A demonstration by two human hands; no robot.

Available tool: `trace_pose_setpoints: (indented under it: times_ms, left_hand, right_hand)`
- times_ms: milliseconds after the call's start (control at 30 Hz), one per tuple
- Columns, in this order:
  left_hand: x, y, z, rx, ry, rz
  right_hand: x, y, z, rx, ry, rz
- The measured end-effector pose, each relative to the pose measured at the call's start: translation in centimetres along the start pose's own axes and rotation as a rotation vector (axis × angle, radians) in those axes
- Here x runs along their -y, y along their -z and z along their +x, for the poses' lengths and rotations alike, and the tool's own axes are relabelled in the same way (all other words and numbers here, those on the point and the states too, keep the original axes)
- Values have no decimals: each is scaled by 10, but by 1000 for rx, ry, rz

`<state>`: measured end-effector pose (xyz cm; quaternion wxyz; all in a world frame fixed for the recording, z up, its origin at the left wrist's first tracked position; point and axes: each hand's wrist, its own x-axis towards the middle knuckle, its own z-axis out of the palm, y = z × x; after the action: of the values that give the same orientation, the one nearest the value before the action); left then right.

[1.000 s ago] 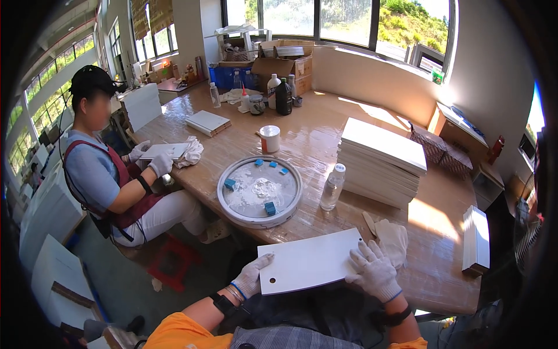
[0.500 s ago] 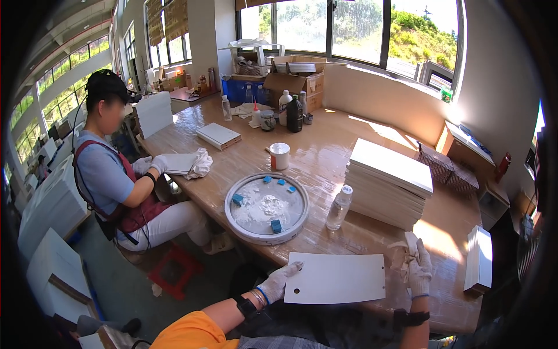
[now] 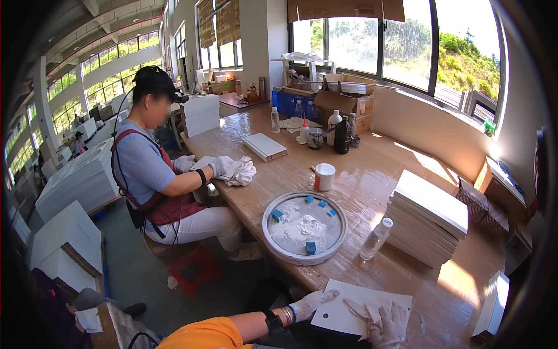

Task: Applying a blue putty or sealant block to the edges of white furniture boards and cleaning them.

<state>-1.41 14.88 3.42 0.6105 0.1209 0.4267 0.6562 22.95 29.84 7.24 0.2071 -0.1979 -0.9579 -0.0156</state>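
Observation:
A flat white board [image 3: 372,294] with small round holes lies tilted at the near edge of the table. My left hand [image 3: 312,304], in a white knit glove, grips its left edge with the thumb on top. My gloved right hand [image 3: 388,327] rests on the right part of the board, its fingers bent over a pale rag [image 3: 358,308] pressed to the surface. Glove and rag are much alike in colour, so the boundary between them is hard to make out. A small thin grey blade-like piece [image 3: 422,323] lies on the table right of the board.
Ahead stands a round tray [image 3: 267,238] with white powder and several blue blocks. A clear bottle [image 3: 376,238], a white tub [image 3: 324,176] and a stack of white boards [image 3: 427,215] stand beyond. At the left, a seated co-worker [image 3: 154,157] wipes a board.
My right hand has moved left from beside the board onto it, bringing the rag. The view has shifted left, and the board appears lower and more tilted.

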Motion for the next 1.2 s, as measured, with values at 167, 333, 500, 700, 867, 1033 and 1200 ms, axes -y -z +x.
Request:
trace_pose_setpoints:
  times_ms: [167, 333, 500, 700, 867, 1033, 1200]
  left_hand:
    - [7, 11, 5, 37, 18, 44]
    - [8, 10, 5, 73, 6, 70]
    - [0, 1, -5, 52, -56, 163]
    - [-9, -6, -10, 9, 5, 232]
    - [1, 1, -2, 10, -13, 225]
    - [10, 7, 5, 25, -67, 190]
    - [23, 15, 14, 24, -92, 170]
  right_hand:
    - [1, -7, -7, -47, 17, -61]
    - [0, -15, -16, -138, -19, 62]
    - [-5, -17, -16, -76, 18, 13]
    - [4, -2, -7, -31, 1, 100]
    - [10, 9, 0, -107, -12, 185]
    - [18, 26, 17, -11, -30, 128]
    - [13, 14, 8, -112, 38, 77]
